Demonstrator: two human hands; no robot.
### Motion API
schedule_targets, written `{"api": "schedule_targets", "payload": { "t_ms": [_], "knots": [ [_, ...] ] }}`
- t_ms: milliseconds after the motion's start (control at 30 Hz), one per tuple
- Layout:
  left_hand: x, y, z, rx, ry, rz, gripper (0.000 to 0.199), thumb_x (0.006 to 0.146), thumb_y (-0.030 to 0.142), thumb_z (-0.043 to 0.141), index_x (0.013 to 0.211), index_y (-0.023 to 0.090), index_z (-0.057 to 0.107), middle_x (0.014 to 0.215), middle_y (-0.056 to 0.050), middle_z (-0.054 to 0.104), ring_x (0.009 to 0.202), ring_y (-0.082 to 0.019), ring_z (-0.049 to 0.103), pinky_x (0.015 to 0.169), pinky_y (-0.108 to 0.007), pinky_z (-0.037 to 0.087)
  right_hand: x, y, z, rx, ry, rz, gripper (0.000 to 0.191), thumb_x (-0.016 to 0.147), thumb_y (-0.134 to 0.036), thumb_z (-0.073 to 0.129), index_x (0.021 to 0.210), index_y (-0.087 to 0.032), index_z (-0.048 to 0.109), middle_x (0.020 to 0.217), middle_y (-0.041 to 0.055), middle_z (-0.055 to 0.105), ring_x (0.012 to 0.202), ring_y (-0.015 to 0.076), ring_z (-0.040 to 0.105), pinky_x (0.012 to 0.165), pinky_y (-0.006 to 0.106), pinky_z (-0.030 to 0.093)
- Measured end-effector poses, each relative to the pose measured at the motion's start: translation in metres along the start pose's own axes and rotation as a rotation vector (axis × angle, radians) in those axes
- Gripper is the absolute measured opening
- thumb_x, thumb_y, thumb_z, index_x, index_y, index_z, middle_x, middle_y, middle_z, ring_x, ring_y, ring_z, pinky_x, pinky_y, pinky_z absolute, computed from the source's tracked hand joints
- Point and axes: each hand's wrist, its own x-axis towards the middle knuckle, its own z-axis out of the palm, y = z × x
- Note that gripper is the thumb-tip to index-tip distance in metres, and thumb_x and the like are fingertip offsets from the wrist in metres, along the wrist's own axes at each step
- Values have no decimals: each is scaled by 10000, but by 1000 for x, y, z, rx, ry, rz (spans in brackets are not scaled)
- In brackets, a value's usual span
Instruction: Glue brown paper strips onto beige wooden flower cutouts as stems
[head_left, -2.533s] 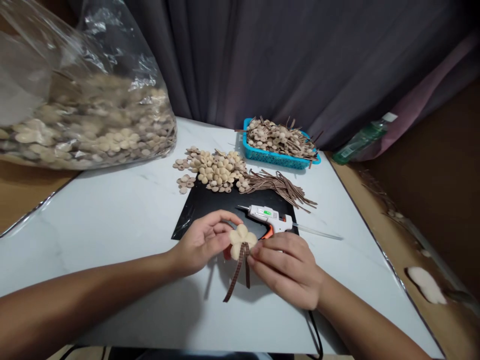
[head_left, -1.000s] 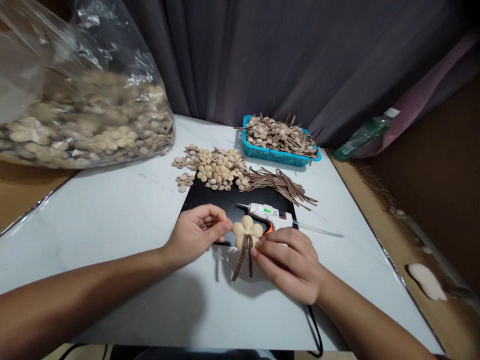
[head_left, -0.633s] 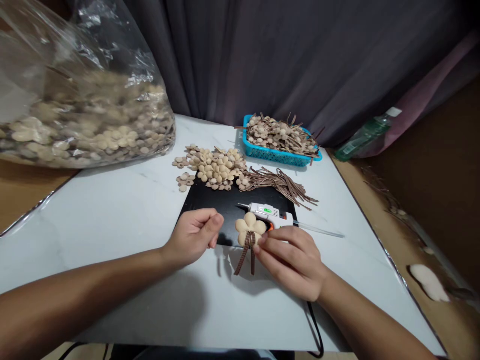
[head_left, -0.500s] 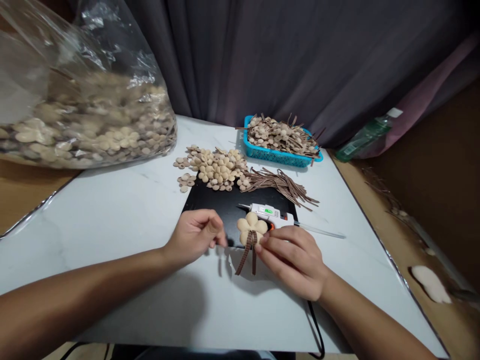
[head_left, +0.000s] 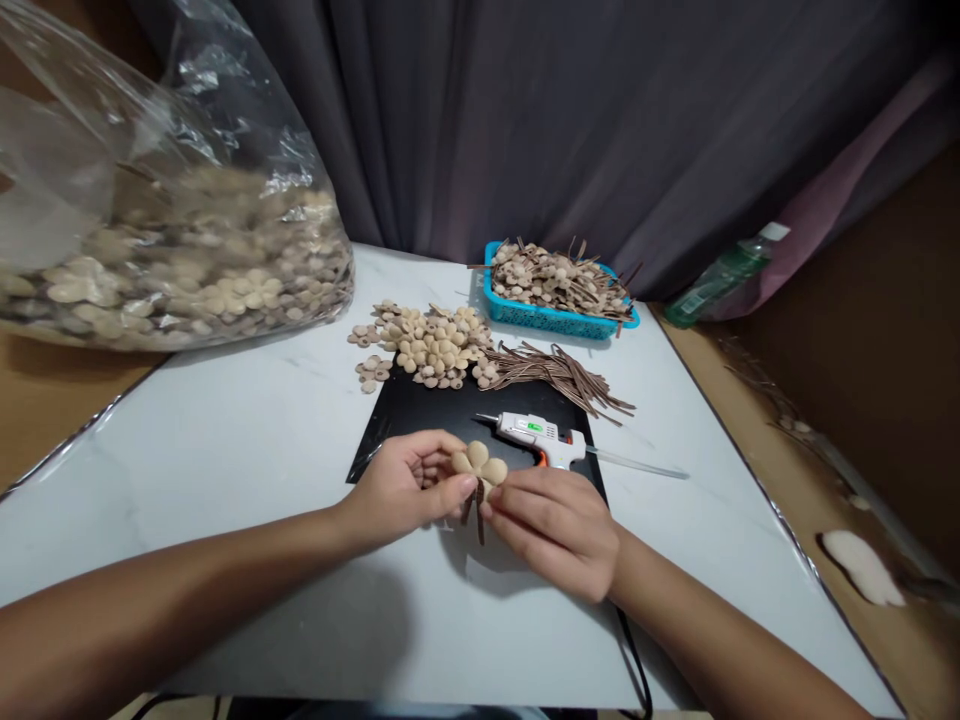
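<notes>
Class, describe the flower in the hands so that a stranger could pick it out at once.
On the white table, find the black mat. At its near side are the left hand and right hand. Between them is the cream flower, set apart from the piled flowers beyond by being held, with a brown ribbon hanging from it.

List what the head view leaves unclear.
Head view:
Lower petals of the cream flower: partly covered by left hand and right hand.
Handle end of the glue gun: behind the right hand.
Top of the plastic bag: cut off above.
Print on the green bottle: too small.
</notes>
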Motion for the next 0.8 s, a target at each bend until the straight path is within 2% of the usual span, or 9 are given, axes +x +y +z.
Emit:
{"api": "schedule_targets", "payload": {
  "t_ms": [67,200,267,433,600,800],
  "knots": [
    [1,0,0,62,49,36,151,742,228,678,803,130,581,662,4,605,546,-79,572,516,-165,474,-1,-4,4,97,33,141,154,767,-22,595,903,-72,648,840,129,676,836,204,644,714,306,573],
    [0,-2,-1,222,125,141,134,707,189,675,781,122,587,656,-17,638,533,-92,575,509,-178,478,1,-15,10,253,121,565,175,781,-54,606,932,-140,603,834,76,609,788,159,600,685,288,534],
    [-1,-3,-1,315,150,219,112,702,173,667,764,123,589,622,-13,637,502,-88,560,483,-171,467,2,-19,13,248,126,678,144,786,-73,624,894,-164,597,823,55,589,790,156,583,695,291,505],
    [-3,-2,0,544,213,426,78,682,135,668,719,125,599,552,16,598,440,-58,493,422,-129,416,3,-21,14,240,108,776,114,815,-76,597,866,-177,583,835,35,557,789,144,562,712,289,456],
    [-4,1,2,659,239,597,108,653,90,681,696,133,592,530,53,568,412,-24,438,420,-92,393,4,-24,13,246,23,814,101,853,-97,547,883,-194,546,853,23,534,791,146,542,737,320,410],
    [-5,1,2,703,253,648,124,637,75,679,678,138,580,520,64,544,411,-19,437,430,-84,392,5,-26,10,303,-62,849,99,885,-105,484,882,-203,495,877,19,508,827,151,512,771,337,374]
  ]
}}
